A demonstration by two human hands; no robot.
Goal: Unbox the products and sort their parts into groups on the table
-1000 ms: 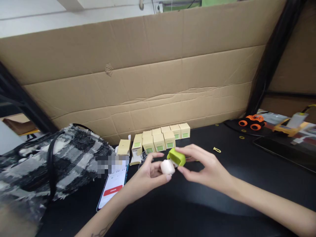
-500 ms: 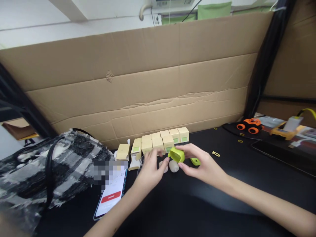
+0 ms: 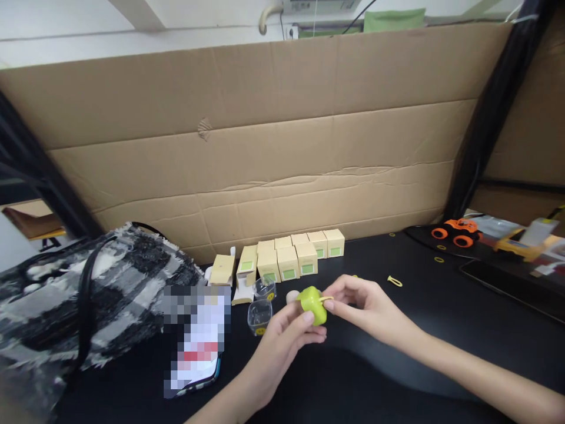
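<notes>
My left hand (image 3: 289, 330) is closed around a small rounded lime-green case (image 3: 312, 305), thumb on its near side. From the right, my right hand (image 3: 359, 300) pinches a thin pale-yellow loop strap (image 3: 325, 298) against the case's side. Whether the strap is fastened to the case cannot be seen. Just behind the left fingers lies a whitish rounded piece (image 3: 292, 296), partly covered. Two clear plastic cups with yellow stickers, a nearer one (image 3: 259, 317) and a farther one (image 3: 265, 288), stand left of the hands.
Small cream boxes (image 3: 286, 263) with green labels stand in rows before the cardboard wall (image 3: 282, 129). A phone (image 3: 198, 353) and a plaid bag (image 3: 132, 294) lie left. Rightward are another yellow strap (image 3: 395, 281), an orange toy truck (image 3: 458, 232) and a dark flat device (image 3: 512, 285).
The lime-green case has passed from my right hand to my left and been turned over. My right hand now pinches a pale-yellow strap. My left hand moved nearer, uncovering the clear cups.
</notes>
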